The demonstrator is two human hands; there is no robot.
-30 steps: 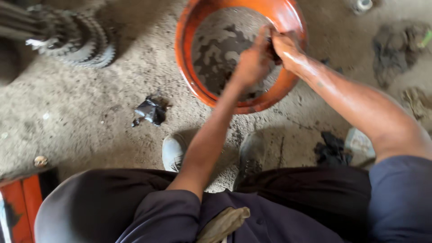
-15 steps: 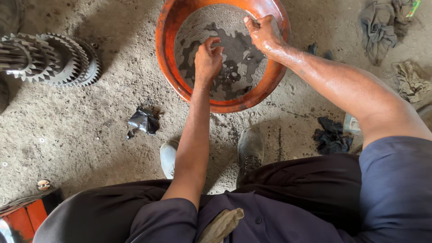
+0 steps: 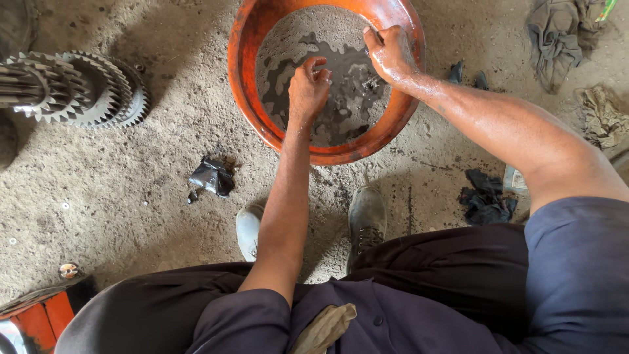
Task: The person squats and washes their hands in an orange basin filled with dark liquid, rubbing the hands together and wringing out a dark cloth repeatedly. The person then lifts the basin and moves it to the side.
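Left hand (image 3: pixel 308 88) loosely curled, right hand (image 3: pixel 391 56) pinching something unclear at the basin's (image 3: pixel 244 72) two o'clock; oily fingers risk slipping.

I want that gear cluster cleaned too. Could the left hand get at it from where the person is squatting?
Probably yes. The left hand is in the orange basin, and only bare dirt floor lies between it and the gear cluster. It looks like a long sideways stretch, though.

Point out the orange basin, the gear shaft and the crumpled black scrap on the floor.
Round orange basin (image 3: pixel 244 78), head view, on its left rim.
Toothed metal gear shaft (image 3: pixel 92 88), head view, on the largest gear.
Crumpled black scrap (image 3: pixel 211 176), head view, on its middle.
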